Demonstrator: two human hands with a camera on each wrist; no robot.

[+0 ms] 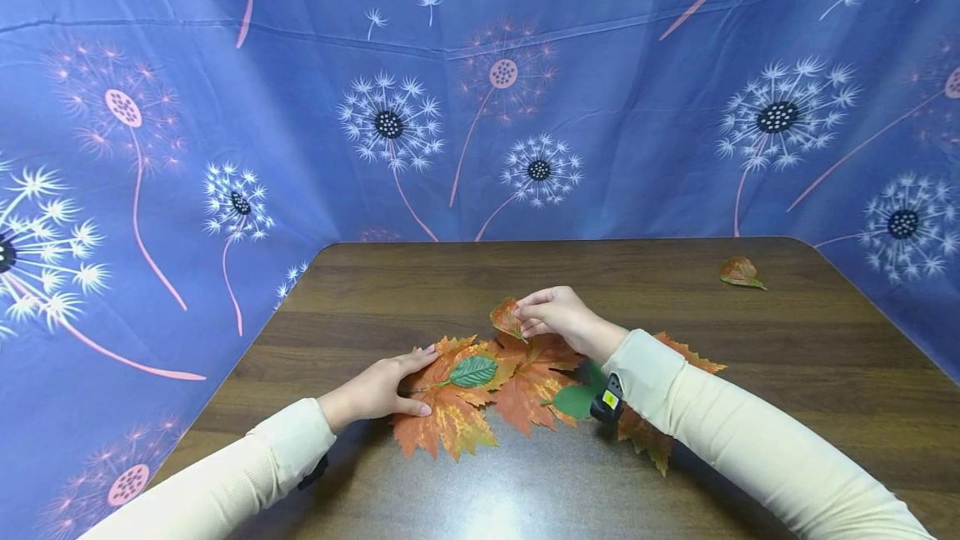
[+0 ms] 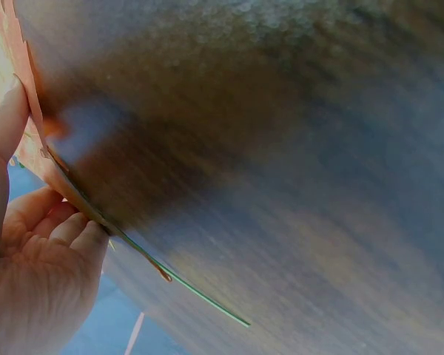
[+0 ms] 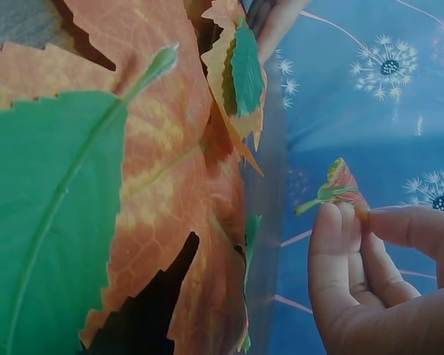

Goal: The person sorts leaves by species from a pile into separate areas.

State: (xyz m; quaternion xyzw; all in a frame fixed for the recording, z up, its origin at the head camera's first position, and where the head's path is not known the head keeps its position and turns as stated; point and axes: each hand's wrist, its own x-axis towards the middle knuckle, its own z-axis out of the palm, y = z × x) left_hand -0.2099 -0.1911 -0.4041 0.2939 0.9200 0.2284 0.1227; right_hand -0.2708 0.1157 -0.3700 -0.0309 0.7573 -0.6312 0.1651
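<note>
In the head view my right hand [image 1: 558, 319] pinches a small red-orange leaf [image 1: 506, 317] above the back edge of the row of leaves. The right wrist view shows that leaf [image 3: 342, 183] between thumb and fingers, its green stem pointing out. My left hand [image 1: 378, 390] rests on the leftmost orange maple leaf [image 1: 450, 427], thumb and index finger spread apart. A small green leaf [image 1: 474, 371] lies on that maple leaf. Beside it is a second orange maple leaf [image 1: 525, 398], with a rounder green leaf [image 1: 573, 401] at its right.
A third maple leaf [image 1: 648, 440] lies partly hidden beneath my right forearm. Another small red-orange leaf [image 1: 741, 272] sits at the back right of the brown wooden table [image 1: 405, 282]. Blue dandelion-patterned cloth [image 1: 622, 123] hangs behind the table and along its sides.
</note>
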